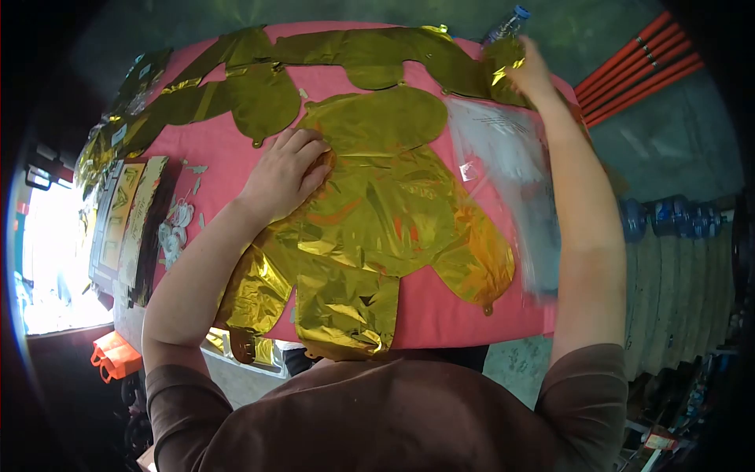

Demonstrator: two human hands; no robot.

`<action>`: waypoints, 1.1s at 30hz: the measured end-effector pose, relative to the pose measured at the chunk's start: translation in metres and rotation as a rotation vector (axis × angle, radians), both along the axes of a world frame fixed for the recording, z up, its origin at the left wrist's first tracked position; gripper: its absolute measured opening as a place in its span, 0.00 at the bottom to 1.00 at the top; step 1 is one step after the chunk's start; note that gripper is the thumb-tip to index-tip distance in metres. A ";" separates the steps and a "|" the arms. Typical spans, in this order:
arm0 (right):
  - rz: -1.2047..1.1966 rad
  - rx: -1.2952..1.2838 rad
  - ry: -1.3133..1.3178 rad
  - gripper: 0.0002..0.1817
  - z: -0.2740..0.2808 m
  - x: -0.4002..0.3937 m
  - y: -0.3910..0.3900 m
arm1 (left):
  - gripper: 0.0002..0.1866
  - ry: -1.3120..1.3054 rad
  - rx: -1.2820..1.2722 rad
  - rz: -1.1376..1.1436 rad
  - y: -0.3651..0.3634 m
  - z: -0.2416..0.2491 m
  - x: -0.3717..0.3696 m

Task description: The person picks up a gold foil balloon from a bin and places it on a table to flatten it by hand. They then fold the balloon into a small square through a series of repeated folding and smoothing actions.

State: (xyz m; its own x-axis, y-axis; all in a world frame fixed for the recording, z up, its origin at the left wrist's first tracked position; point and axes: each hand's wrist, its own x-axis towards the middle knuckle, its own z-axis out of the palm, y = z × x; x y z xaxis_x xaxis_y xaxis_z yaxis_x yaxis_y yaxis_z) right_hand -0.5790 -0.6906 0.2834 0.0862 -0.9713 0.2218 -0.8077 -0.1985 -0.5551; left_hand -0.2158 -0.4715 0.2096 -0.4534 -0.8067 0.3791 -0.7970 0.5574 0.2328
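A large flat gold foil balloon [370,212] with rounded and square lobes is spread out on the pink tabletop [208,153] in front of me. My left hand [287,173] rests at its upper left edge, fingers bent and closed on the foil; the fingertips are partly hidden. At the far right corner, my right hand [535,75] grips the end of another gold foil strip [346,47], which runs along the back edge of the table. Part of that foil is folded up beside the fingers.
Clear plastic sleeves [503,149] lie on the right. A bottle with a blue cap [507,23] stands beyond my right hand. Cardboard boxes [130,220] and white string [174,228] are at left. Orange-red poles [641,67] lean at upper right; large water bottles [672,216] stand below them.
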 end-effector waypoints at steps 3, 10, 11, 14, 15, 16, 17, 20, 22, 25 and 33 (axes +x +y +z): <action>-0.159 -0.253 -0.158 0.34 0.011 -0.066 -0.031 | 0.15 0.007 -0.002 -0.017 0.000 0.000 -0.002; -0.305 0.153 -0.954 0.14 0.073 -0.218 -0.026 | 0.15 0.026 -0.004 -0.011 0.001 0.003 -0.003; -0.441 0.093 -1.098 0.17 0.092 -0.203 0.000 | 0.15 0.028 -0.004 -0.016 0.001 0.002 -0.003; -0.572 -0.060 -1.145 0.18 0.125 -0.238 0.018 | 0.15 0.004 -0.016 -0.013 0.001 0.002 -0.002; -0.523 -0.108 -1.188 0.17 0.133 -0.255 0.018 | 0.15 0.000 -0.007 -0.002 0.001 0.002 -0.002; -0.578 -0.197 -1.189 0.15 0.144 -0.259 0.020 | 0.15 -0.003 0.003 0.010 0.001 0.002 -0.003; -0.584 -0.203 -1.188 0.15 0.153 -0.277 0.021 | 0.15 -0.003 0.002 0.003 0.001 0.002 -0.004; -0.416 -0.819 -1.103 0.21 0.184 -0.289 0.048 | 0.15 -0.013 -0.001 0.019 0.001 0.003 -0.004; -0.365 -0.999 -0.994 0.22 0.214 -0.252 0.081 | 0.14 -0.010 0.000 0.020 0.000 0.001 -0.003; -0.103 -1.101 -0.892 0.24 0.254 -0.233 0.085 | 0.13 0.000 -0.024 0.006 -0.001 -0.001 -0.002; 0.550 -0.667 -0.398 0.30 0.264 -0.036 0.112 | 0.14 0.031 -0.015 -0.012 -0.004 -0.009 0.004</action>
